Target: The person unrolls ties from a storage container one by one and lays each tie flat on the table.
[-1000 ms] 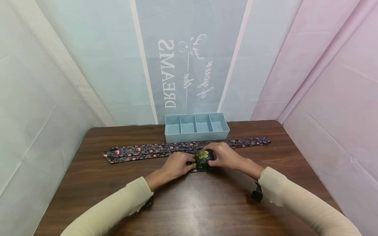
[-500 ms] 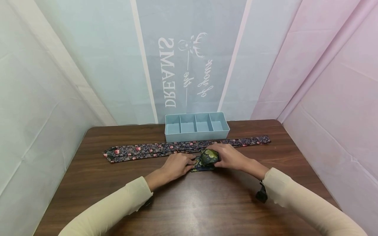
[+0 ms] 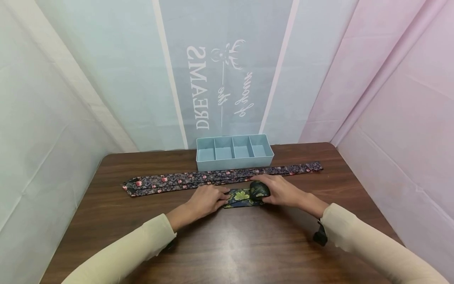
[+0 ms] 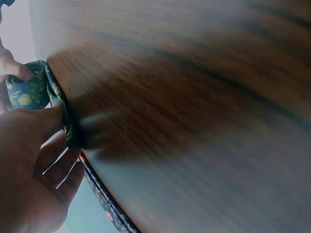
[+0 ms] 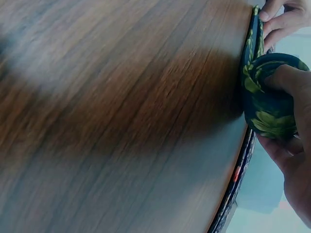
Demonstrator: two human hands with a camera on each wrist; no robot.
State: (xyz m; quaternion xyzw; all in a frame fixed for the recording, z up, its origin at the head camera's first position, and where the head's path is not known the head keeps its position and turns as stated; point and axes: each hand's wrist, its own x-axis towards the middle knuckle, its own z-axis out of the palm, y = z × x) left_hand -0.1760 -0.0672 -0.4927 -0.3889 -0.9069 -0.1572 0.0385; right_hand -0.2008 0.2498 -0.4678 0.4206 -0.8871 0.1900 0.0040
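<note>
A dark necktie with yellow-green flowers (image 3: 242,195) lies partly flat on the table, its right part wound into a roll (image 3: 260,190). My right hand (image 3: 285,192) grips that roll; in the right wrist view, the thumb (image 5: 284,77) is tucked into the roll's open side. My left hand (image 3: 203,200) pinches the flat left end, and the left wrist view shows the thumb (image 4: 51,119) on one side of the cloth with fingers on the other. Just behind both hands, a second necktie, dark with pink flowers (image 3: 181,180), stretches folded lengthwise across the table.
A light blue box (image 3: 235,162) with several compartments stands at the back of the brown wooden table (image 3: 227,244), behind the pink-flowered necktie. Pale cloth hangs behind the table and along both sides.
My right hand has moved right with the roll, and more of the green-flowered necktie now lies flat between the hands. My left hand has shifted slightly left.
</note>
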